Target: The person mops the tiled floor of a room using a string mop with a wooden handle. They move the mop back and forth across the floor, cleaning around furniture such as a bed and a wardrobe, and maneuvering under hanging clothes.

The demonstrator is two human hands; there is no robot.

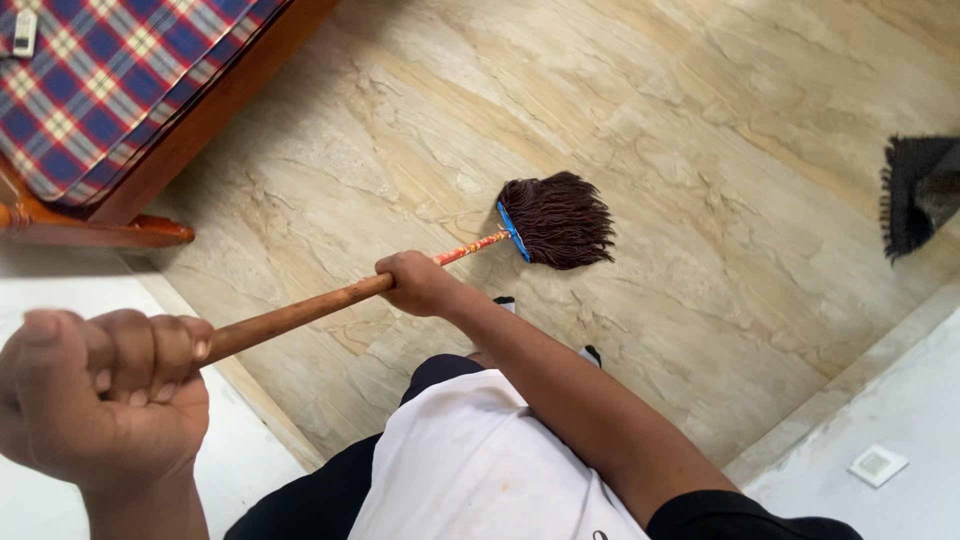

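I hold a mop with a long wooden handle (300, 315). Its dark brown string head (560, 220), fixed in a blue clamp, rests on the beige marble floor (700, 130). My left hand (105, 395) is clenched around the top end of the handle, close to the camera at the lower left. My right hand (420, 283) grips the handle further down, near the red patterned section just behind the mop head. My right arm stretches out across my white shirt.
A wooden bed frame (150, 175) with a red and blue checked cover (90, 80) stands at the upper left. A dark fringed mat (915, 195) lies at the right edge. White walls border the floor at the lower left and lower right, with a wall switch (877, 465).
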